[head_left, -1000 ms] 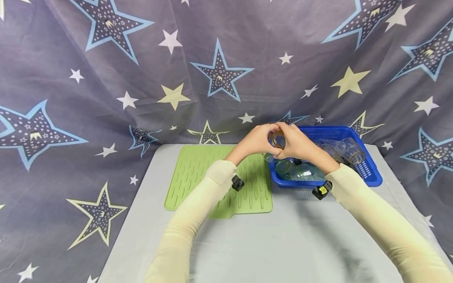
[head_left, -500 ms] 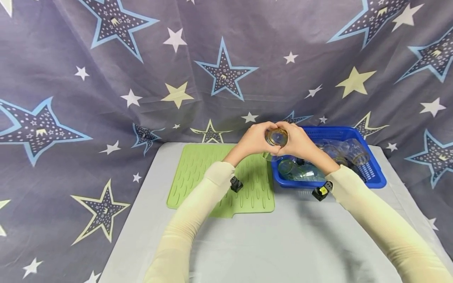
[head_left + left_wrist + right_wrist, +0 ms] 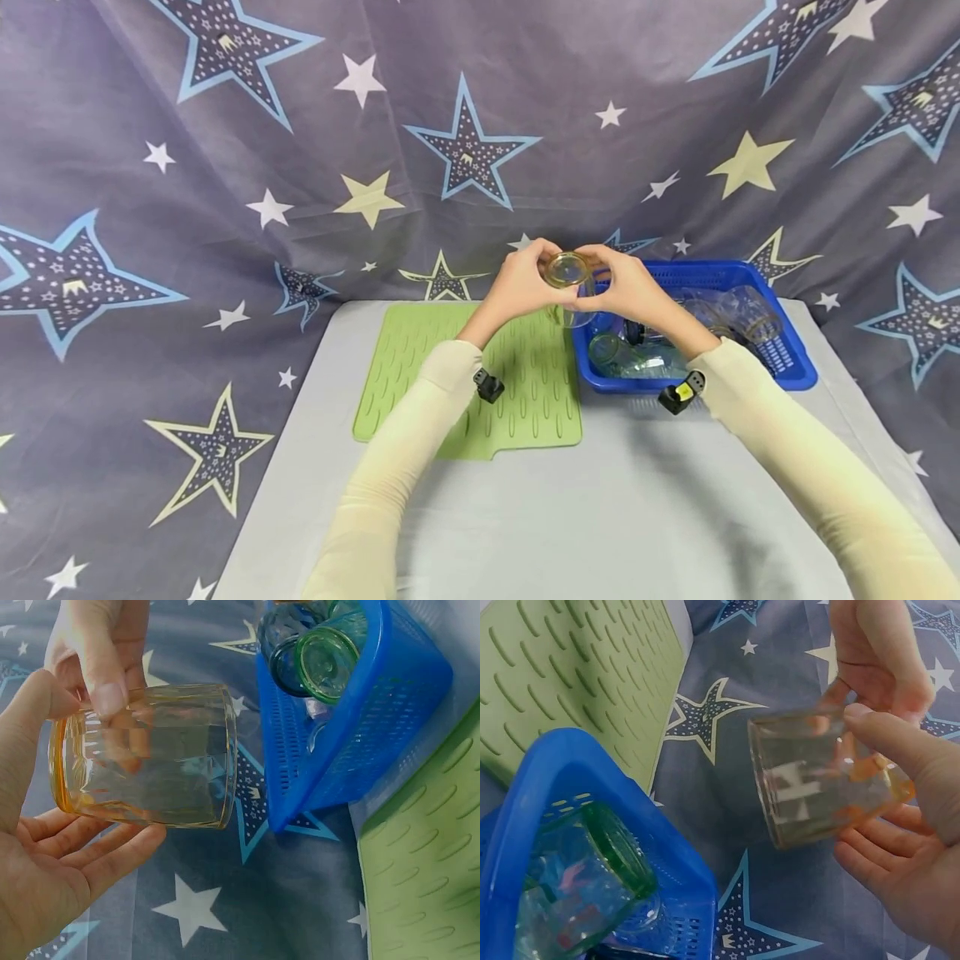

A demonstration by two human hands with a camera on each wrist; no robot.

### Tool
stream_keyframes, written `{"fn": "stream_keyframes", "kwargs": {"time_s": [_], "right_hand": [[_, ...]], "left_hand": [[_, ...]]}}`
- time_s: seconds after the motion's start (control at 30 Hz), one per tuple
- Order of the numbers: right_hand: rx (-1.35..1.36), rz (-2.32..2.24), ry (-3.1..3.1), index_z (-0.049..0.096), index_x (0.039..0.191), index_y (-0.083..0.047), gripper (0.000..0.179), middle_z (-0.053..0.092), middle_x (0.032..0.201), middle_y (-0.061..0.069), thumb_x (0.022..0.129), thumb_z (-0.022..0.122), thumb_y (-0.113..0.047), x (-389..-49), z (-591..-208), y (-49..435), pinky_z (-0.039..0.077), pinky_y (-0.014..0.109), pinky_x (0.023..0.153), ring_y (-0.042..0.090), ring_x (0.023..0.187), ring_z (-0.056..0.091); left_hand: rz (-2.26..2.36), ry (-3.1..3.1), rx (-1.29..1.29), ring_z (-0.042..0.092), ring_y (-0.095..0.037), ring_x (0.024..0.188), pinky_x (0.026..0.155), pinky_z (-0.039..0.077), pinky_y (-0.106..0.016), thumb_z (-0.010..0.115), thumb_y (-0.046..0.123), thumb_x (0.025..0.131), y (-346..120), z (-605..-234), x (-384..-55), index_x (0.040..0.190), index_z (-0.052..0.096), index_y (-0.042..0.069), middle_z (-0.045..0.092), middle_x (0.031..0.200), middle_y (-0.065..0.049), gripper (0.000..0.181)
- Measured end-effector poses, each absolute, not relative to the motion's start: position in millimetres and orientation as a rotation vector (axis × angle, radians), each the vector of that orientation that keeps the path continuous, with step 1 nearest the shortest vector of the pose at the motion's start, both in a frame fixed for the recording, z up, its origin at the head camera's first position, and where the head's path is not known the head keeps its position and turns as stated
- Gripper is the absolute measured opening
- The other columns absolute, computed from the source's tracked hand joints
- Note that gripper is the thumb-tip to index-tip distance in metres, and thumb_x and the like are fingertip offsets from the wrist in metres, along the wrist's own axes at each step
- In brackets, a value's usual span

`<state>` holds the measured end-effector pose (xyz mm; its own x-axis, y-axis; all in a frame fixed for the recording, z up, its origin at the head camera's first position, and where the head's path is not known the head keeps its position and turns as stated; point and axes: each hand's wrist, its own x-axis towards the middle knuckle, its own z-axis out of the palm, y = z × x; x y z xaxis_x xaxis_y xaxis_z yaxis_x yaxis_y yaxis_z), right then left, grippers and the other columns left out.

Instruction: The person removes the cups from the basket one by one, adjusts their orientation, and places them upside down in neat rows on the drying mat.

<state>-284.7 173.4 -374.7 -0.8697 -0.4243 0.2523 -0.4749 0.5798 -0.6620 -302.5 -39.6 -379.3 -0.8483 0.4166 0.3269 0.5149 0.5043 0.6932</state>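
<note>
A see-through drinking glass [image 3: 567, 269] with an amber tint is held in the air between both hands, close to the basket's left end. Its thick amber base faces up and its mouth points down. My left hand [image 3: 519, 285] grips it near the base; the left wrist view shows the thumb on one side of the glass [image 3: 157, 757] and the fingers under the other. My right hand [image 3: 633, 292] holds the opposite side. In the right wrist view its thumb lies along the wall of the glass [image 3: 802, 776], fingers curled below.
At the right stands a blue plastic basket [image 3: 693, 386] with several glasses, one of them a green-tinted glass [image 3: 328, 664]. A light green ribbed mat [image 3: 420, 367] lies left of it on the white-covered table [image 3: 540, 525]. Star-patterned cloth [image 3: 315, 150] hangs behind.
Both hands have moved slightly left and up with the glass, out from over the basket's edge. The glass has turned so its amber base shows more fully from above.
</note>
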Motion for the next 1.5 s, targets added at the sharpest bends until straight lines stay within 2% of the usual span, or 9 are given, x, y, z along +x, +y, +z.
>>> {"fn": "stream_keyframes", "kwargs": {"time_s": [0.3, 0.53, 0.8, 1.07, 1.2, 1.37, 1.5], "right_hand": [[0.830, 1.140, -2.845, 0.048, 0.147, -0.003, 0.078, 0.062, 0.135, 0.022, 0.082, 0.086, -0.022, -288, -362, 178, 0.046, 0.056, 0.108, 0.039, 0.126, 0.058], [0.858, 1.042, -2.979, 0.049, 0.146, -0.005, 0.069, 0.059, 0.138, 0.024, 0.087, 0.081, -0.023, -290, -358, 189, 0.048, 0.059, 0.106, 0.040, 0.128, 0.057], [0.928, 0.956, -3.024, 0.052, 0.144, -0.004, 0.067, 0.062, 0.133, 0.025, 0.087, 0.081, -0.023, -291, -360, 198, 0.049, 0.058, 0.104, 0.041, 0.125, 0.059], [0.948, 0.936, -3.070, 0.052, 0.144, -0.004, 0.067, 0.062, 0.134, 0.024, 0.088, 0.081, -0.025, -289, -364, 202, 0.048, 0.058, 0.104, 0.042, 0.125, 0.058], [0.963, 0.884, -3.095, 0.053, 0.142, -0.003, 0.064, 0.063, 0.132, 0.025, 0.088, 0.081, -0.025, -289, -367, 204, 0.049, 0.058, 0.103, 0.042, 0.124, 0.060], [1.006, 0.826, -3.125, 0.056, 0.139, -0.002, 0.063, 0.063, 0.131, 0.026, 0.087, 0.081, -0.024, -291, -370, 207, 0.050, 0.057, 0.103, 0.042, 0.122, 0.060], [1.062, 0.777, -3.146, 0.057, 0.138, -0.001, 0.063, 0.064, 0.129, 0.026, 0.086, 0.083, -0.025, -291, -370, 210, 0.050, 0.058, 0.102, 0.043, 0.122, 0.061]], "left_hand": [[-1.270, -2.576, -0.712, 0.067, -0.016, 0.089, 0.082, 0.055, -0.028, 0.086, 0.027, 0.074, -53, -383, -305, 0.114, 0.064, 0.011, 0.071, 0.103, -0.004, 0.049], [-1.332, -2.537, -0.615, 0.068, -0.018, 0.094, 0.083, 0.057, -0.032, 0.087, 0.025, 0.074, -68, -391, -305, 0.119, 0.063, 0.010, 0.071, 0.108, -0.007, 0.052], [-1.338, -2.520, -0.492, 0.069, -0.018, 0.093, 0.082, 0.057, -0.032, 0.087, 0.026, 0.071, -86, -396, -307, 0.118, 0.065, 0.012, 0.072, 0.107, -0.006, 0.054], [-1.172, -2.569, -0.527, 0.062, -0.023, 0.094, 0.085, 0.055, -0.039, 0.085, 0.029, 0.072, -97, -398, -306, 0.132, 0.066, 0.017, 0.067, 0.108, -0.009, 0.064], [-1.073, -2.616, -0.519, 0.060, -0.021, 0.091, 0.082, 0.054, -0.039, 0.084, 0.034, 0.071, -99, -401, -307, 0.127, 0.067, 0.020, 0.063, 0.103, -0.006, 0.061], [-0.930, -2.726, -0.480, 0.058, -0.019, 0.089, 0.077, 0.054, -0.038, 0.081, 0.040, 0.070, -104, -402, -306, 0.119, 0.060, 0.022, 0.059, 0.103, -0.002, 0.056], [-0.794, -2.803, -0.487, 0.058, -0.021, 0.089, 0.076, 0.054, -0.038, 0.079, 0.040, 0.070, -109, -402, -306, 0.119, 0.058, 0.019, 0.059, 0.106, -0.004, 0.057]]}}
